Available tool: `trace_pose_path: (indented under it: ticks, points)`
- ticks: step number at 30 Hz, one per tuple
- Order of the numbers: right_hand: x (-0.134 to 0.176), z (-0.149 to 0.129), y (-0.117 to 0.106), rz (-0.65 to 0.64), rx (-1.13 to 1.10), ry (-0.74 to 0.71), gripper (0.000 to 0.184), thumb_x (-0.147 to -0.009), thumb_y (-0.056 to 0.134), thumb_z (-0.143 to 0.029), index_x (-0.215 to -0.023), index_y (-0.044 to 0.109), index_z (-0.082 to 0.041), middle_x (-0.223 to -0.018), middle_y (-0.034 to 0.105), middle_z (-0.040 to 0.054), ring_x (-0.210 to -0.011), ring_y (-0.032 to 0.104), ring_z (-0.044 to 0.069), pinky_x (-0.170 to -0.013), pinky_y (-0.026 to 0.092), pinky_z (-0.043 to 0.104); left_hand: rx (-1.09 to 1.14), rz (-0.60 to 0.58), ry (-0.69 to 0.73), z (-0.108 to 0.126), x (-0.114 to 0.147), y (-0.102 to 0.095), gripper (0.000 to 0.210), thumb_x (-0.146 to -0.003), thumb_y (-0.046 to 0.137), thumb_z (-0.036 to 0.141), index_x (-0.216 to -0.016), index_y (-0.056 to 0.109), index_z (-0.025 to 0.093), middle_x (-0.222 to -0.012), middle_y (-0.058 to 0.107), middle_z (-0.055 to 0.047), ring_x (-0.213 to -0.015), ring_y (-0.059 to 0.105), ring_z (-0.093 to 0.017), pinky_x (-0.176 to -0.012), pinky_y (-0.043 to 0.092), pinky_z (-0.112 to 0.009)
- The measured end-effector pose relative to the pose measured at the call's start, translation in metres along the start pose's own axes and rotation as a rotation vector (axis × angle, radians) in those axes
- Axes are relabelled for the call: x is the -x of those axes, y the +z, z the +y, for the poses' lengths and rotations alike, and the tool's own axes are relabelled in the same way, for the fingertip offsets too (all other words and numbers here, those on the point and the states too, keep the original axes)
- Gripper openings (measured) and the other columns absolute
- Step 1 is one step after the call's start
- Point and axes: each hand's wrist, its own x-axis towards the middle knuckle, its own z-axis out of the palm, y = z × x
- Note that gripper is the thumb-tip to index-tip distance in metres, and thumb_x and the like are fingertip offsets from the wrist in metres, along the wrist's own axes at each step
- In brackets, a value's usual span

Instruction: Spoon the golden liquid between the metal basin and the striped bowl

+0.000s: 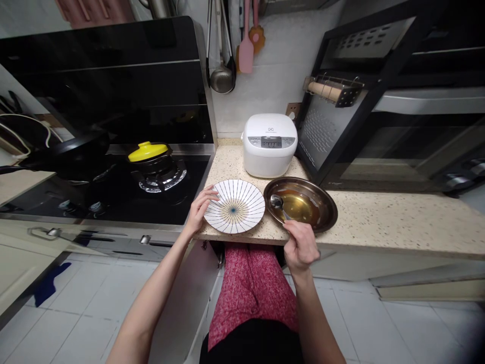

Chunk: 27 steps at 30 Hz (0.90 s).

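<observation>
Pinching the spoon point(277, 202) by its handle, the right hand point(302, 246) has its fingers curled together, just above the near rim of a wide metal bowl point(330, 210). The spoon's head sits inside, toward the left wall; whether it touches the yellowish liquid point(299, 208), cannot tell. Left hand point(199, 208): fingers slightly apart, laid over the left rim of a white plate point(242, 222) with dark radial lines — thumb's hold unclear.

Plate and bowl side by side near the front edge of the speckled counter point(394, 220), plate toward its left edge. Behind them, toward the back edge, a white rice cooker point(270, 156). Past the left edge, a black hob point(113, 199) bearing a pot with a yellow lid point(147, 150). On the wall above the back edge — a hanging ladle point(222, 80) and pink spatula point(246, 53).
</observation>
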Motion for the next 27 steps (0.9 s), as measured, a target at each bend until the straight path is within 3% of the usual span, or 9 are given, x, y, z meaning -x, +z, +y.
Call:
trace_pose_path:
  ticks: [9, 27]
  points:
    - [0.0006, 0.0031, -0.0018, -0.042, -0.041, -0.052, 0.039, -0.094, 0.050, -0.002, -0.113, 0.073, -0.026, -0.094, 0.080, 0.0055, -0.087, 0.078, 0.020, -0.074, 0.064, 0.038, 0.010, 0.003, 0.008, 0.0013, -0.0005, 0.0003, 0.041, -0.106, 0.047, 0.046, -0.100, 0.079, 0.021, -0.125, 0.074, -0.012, -0.145, 0.054, -0.035, -0.125, 0.037, -0.061]
    - [0.0009, 0.0031, -0.0029, -0.035, -0.010, -0.051, 0.036, -0.095, 0.051, -0.002, -0.111, 0.073, -0.025, -0.094, 0.080, 0.0057, -0.087, 0.078, 0.020, -0.074, 0.064, 0.038, 0.001, 0.009, -0.008, 0.0028, -0.0004, 0.0006, 0.043, -0.106, 0.047, 0.049, -0.100, 0.079, 0.021, -0.124, 0.074, -0.012, -0.145, 0.054, -0.035, -0.124, 0.038, -0.062]
